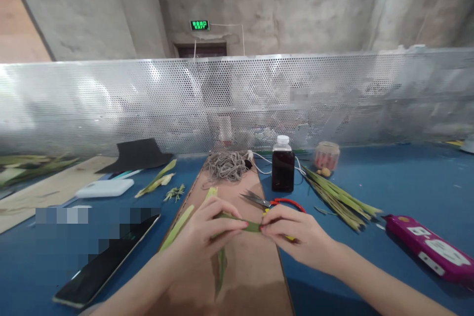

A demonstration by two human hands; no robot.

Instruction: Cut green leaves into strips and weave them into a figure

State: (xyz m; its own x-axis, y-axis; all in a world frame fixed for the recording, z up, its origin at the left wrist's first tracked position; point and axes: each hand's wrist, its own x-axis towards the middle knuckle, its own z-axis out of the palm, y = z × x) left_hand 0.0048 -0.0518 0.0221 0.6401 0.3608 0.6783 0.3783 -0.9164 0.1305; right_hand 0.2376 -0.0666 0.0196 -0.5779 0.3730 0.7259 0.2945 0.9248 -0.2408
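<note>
Green leaf strip (254, 227): narrow, smooth and dark, stretched between the hands above the brown board (248, 271); a creased, pointed length hangs nearer, below the left hand.
Left hand (215, 224): thumb and fingers pinching the strip.
Right hand (292, 232): fingertips pinching its right end.
Scissors (257, 199): just beyond the right hand, blades parted, handles red and yellow.
Right on the blue tabletop (400, 173): purple case (429, 247) near, bundle of green stalks (340, 197) farther.
Beyond the scissors: dark bottle (283, 170), white-capped, upright; tangled grey cord (225, 165) to its left.
Far: perforated metal screen (255, 89).
</note>
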